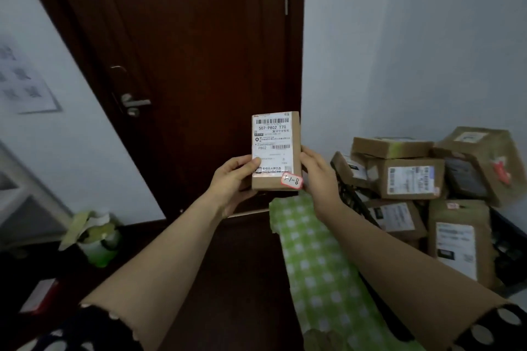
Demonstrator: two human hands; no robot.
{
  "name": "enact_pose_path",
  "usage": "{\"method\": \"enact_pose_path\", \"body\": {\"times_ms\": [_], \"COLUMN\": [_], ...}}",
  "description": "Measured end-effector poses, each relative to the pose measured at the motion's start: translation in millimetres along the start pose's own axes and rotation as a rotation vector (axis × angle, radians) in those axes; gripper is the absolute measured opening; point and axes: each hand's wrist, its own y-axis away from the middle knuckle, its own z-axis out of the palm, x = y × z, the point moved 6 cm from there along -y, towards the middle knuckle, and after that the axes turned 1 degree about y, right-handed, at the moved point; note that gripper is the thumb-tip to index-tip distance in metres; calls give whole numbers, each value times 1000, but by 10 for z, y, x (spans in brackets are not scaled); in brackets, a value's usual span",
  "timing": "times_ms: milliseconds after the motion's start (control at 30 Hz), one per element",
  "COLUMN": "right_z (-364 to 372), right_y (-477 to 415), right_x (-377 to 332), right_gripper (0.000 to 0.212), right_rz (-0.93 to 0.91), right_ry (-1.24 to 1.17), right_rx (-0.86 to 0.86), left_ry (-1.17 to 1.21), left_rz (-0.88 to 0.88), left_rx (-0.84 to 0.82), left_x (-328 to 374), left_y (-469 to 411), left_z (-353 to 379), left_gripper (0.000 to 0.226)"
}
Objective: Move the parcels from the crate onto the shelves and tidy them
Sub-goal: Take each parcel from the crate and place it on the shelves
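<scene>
I hold a small brown cardboard parcel upright in front of the dark door, its white shipping label facing me and a pink sticker at its lower right corner. My left hand grips its lower left edge, thumb on the label. My right hand clasps its right side. To the right, a black crate holds a pile of several brown parcels with white labels. No shelves are clearly in view.
A dark brown door with a metal handle stands straight ahead. A green-checked cloth lies beside the crate. A green and white bag sits on the dark floor at left, below a grey ledge.
</scene>
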Motion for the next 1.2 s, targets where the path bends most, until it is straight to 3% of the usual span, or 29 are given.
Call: {"method": "enact_pose_path", "body": {"times_ms": [267,667,833,1000,1133,1200], "right_z": [825,1365,1711,2432,3286,3756], "right_y": [176,218,228,315,527,679], "right_x": [-10,-52,-58,-233,-436,-538], "right_gripper": [40,40,55,58,54,55], "right_rz": [-46,-94,-78,-24,-10,7], "right_ry": [49,89,111,33,-122,-204], "right_rx": [-147,-265,-387,-504,-628,-699], "left_ry": [12,54,88,103,76,62], "left_rz": [71,117,157,235,258,253], "left_rx": [102,194,271,416,500,513], "left_x": [281,442,611,1000,1415,1630], "left_y": [295,418,542,798,1114,1320], "left_z": [-779,-1254,-1503,-2092,-2753,-3077], "left_gripper": [21,21,21,17,36,35]}}
